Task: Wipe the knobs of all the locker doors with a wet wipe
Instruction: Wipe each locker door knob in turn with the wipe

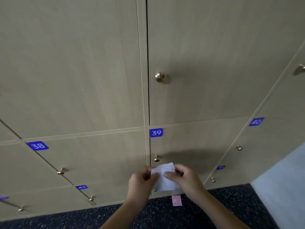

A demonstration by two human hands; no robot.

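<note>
You hold the wet wipe [163, 177] in front of you with both hands, low against the bank of lockers and just under the knob of door 39 [156, 158]. Your left hand [142, 180] pinches its left edge between thumb and curled fingers; your right hand [183, 176] pinches the right side, thumb on top and fingers folded behind. The sheet hangs partly opened between them, touching no knob.

You seem to be unfolding or refolding the wipe before the next knob. Do it well: work it into a pad thick enough to wrap a knob, damp face outward, then pass it to one hand. The nearest target is probably the knob of 39, just above the wipe. Cup the pad round the ball, twist, and run it down the stem to the door face, since grime likely sits there. The large knob above [160, 77], the knob under label 38 [61, 171] and the one under label 40 [239, 147] are all within reach afterwards; the smaller ones lower down need a crouch.

Every locker door in view is closed, so you cannot tell what any of them holds. A pink slip [177, 200] lies on the dark speckled floor [231, 205] at the foot of the lockers.
</note>
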